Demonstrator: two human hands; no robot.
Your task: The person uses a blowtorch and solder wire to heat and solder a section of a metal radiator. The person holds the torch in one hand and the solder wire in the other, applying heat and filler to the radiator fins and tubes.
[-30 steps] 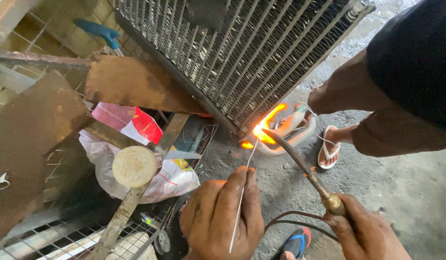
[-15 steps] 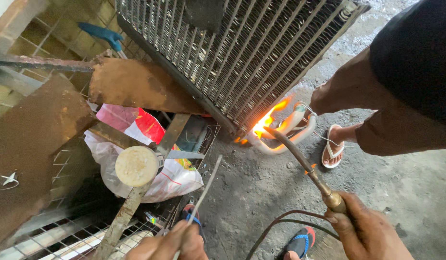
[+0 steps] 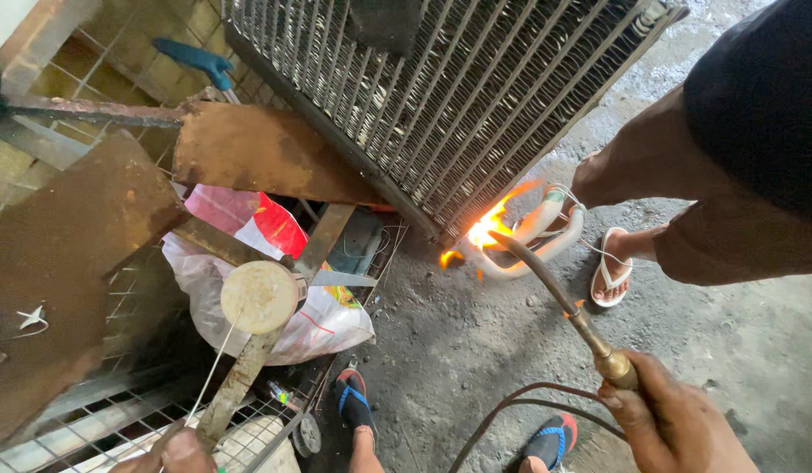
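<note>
A: Logging head view, the only view. Right hand (image 3: 677, 420) sat at lower right, fingers wrapped tight on the brass grip of a brazing torch (image 3: 555, 293).

B: Axis of the torch?

A: It ran from the hand up and to the left, bent tip ending in the flame (image 3: 489, 226), which played on the pale copper tube bends (image 3: 546, 232) at the lower corner of the finned coil (image 3: 458, 96). So the joint lay ahead and left of the right fingers, along the torch's own line. A dark hose (image 3: 511, 407) looped back under the hand.

B: Left hand?

A: Left hand (image 3: 182, 451) was barely in frame at the bottom edge, pinching a thin filler rod (image 3: 215, 368). The rod rose up and slightly right past a round pale disc (image 3: 258, 296); its tip stood well apart from the flame. Right hand was clearly the nearer to the joint.

B: Packages, labels?

A: A white plastic bag (image 3: 322, 324) lay left of the flame, with a red-and-pink wrapper (image 3: 248, 219) above it and a yellow-green patch on its side. Print too small to make out. Rusted steel plates (image 3: 265, 153) overhung them; a blue handle (image 3: 195, 60) showed at top left.

B: Others nearby?

A: Another person's leg (image 3: 686, 175) and a white sandal (image 3: 612, 271) stood just right of the tubes.
</note>
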